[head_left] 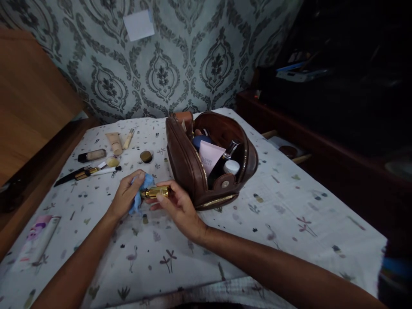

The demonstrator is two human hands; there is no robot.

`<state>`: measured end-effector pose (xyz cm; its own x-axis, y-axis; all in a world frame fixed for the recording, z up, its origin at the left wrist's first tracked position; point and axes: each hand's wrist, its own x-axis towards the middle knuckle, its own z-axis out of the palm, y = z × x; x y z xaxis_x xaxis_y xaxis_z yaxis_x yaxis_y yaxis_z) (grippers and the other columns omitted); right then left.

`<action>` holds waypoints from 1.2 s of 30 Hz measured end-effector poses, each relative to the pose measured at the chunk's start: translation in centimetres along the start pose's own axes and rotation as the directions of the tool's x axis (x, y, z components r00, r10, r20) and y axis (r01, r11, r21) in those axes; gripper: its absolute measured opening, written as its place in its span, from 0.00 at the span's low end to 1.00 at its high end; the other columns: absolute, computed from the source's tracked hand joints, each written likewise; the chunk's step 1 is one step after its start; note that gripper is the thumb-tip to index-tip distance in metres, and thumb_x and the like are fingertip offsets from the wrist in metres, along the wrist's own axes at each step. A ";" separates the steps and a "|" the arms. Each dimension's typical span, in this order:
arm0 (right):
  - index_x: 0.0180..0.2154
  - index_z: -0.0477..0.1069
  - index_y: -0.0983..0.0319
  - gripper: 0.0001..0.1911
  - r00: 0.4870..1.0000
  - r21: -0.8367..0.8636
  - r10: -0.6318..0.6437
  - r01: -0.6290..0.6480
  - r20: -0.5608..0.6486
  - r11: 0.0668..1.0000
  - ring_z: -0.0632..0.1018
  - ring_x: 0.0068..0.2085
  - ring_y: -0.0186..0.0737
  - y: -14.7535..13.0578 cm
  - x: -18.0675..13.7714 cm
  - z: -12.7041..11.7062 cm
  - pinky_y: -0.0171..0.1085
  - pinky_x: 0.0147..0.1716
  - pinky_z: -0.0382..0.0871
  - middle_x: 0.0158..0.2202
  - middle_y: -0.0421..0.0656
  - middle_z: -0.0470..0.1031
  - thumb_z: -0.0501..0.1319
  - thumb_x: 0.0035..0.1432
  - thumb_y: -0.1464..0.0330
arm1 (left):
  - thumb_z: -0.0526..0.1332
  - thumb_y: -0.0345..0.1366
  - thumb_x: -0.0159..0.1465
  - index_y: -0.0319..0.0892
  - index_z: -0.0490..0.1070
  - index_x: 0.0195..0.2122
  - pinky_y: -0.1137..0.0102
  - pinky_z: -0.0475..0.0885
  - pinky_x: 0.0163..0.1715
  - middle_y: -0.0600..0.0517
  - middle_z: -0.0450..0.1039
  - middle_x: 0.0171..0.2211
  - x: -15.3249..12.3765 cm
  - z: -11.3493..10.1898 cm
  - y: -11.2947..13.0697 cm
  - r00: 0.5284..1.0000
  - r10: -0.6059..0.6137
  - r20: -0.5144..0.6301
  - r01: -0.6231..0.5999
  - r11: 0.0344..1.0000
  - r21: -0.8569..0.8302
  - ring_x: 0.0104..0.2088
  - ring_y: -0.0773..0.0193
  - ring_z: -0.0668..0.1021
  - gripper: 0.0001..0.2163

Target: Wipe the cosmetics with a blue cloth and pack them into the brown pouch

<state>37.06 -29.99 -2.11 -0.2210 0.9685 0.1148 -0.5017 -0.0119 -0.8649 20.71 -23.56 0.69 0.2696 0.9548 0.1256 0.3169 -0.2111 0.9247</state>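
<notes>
Pinched in the fingers of my left hand (124, 195) is a crumpled blue cloth (137, 201). My right hand (183, 210) grips a shiny gold cosmetic tube (157, 192), held sideways so that its left end meets the cloth. Just beyond my right hand stands an unzipped brown toiletry bag (182, 165). Inside the bag are a pink squeeze tube (210, 155), a white-capped container (231, 167), a silver-topped dark bottle (231, 149) and a dark blue item (202, 140), partly hidden by the bag's side.
On the patterned cloth at left lie a foundation bottle (92, 155), beige tubes (114, 143), brushes (107, 170) and a small round jar (146, 156). A white and pink tube (37, 240) lies near left. Wooden furniture (35, 86) borders the left; a dark red ledge (273, 120) runs along the right.
</notes>
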 end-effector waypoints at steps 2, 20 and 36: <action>0.43 0.64 0.59 0.22 1.000 -0.064 -0.010 0.009 -0.014 0.998 0.77 0.36 0.36 0.0 0.0 -0.1 0.37 0.37 0.76 0.39 0.41 0.74 0.66 0.56 0.51 | 0.59 0.58 0.63 0.42 0.63 0.24 0.76 0.59 0.17 0.58 0.58 0.20 -0.2 0.1 0.2 0.999 -0.049 -0.017 0.048 0.997 -0.064 0.20 0.71 0.63 0.23; 0.35 0.68 0.60 0.11 0.999 -0.453 0.040 -0.032 0.008 0.891 0.68 0.31 0.32 -0.2 -0.5 -0.4 0.32 0.32 0.61 0.29 0.35 0.68 0.67 0.55 0.63 | 0.60 0.60 0.62 0.43 0.66 0.29 0.75 0.62 0.17 0.57 0.62 0.20 -1.4 1.3 1.0 0.990 -0.089 -0.109 0.073 0.988 -0.139 0.19 0.69 0.65 0.23; 0.39 0.67 0.60 0.16 0.990 -0.275 -0.028 0.065 0.136 0.959 0.69 0.30 0.31 -1.7 -0.3 -0.7 0.32 0.30 0.63 0.30 0.36 0.68 0.68 0.53 0.59 | 0.56 0.55 0.66 0.42 0.73 0.38 0.72 0.72 0.29 0.52 0.73 0.32 -2.2 1.3 2.8 0.973 0.217 -0.084 -0.200 0.964 0.176 0.31 0.63 0.75 0.19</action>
<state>38.56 -30.10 -1.04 -0.3185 0.9256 0.2045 -0.2655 0.1200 -0.9566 22.22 -26.53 2.52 0.2550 0.9003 0.3527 0.4119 -0.4311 0.8028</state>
